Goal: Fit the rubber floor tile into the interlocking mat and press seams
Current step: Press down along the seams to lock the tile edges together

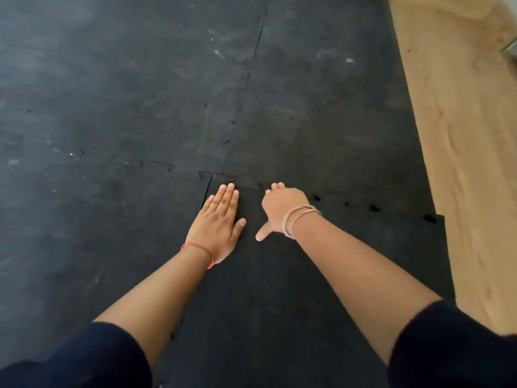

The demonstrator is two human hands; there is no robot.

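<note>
A black rubber floor tile [279, 289] lies under both my arms, its puzzle-shaped far edge meeting the interlocking mat [140, 93] ahead. My left hand [218, 225] rests flat on the tile's far left corner, fingers together and pointing at the seam. My right hand [279, 208] presses down at the far seam with the fingers curled under and the thumb stuck out to the left. Neither hand holds anything. To the right of my right hand the far seam [372, 207] shows small dark gaps at the tabs. The left seam [207, 191] shows a thin slit.
Light wooden floor [461, 135] runs along the mat's right edge. The mat has white scuffs and a long seam [258, 40] running away from me. A metal object [512, 49] pokes in at the right edge.
</note>
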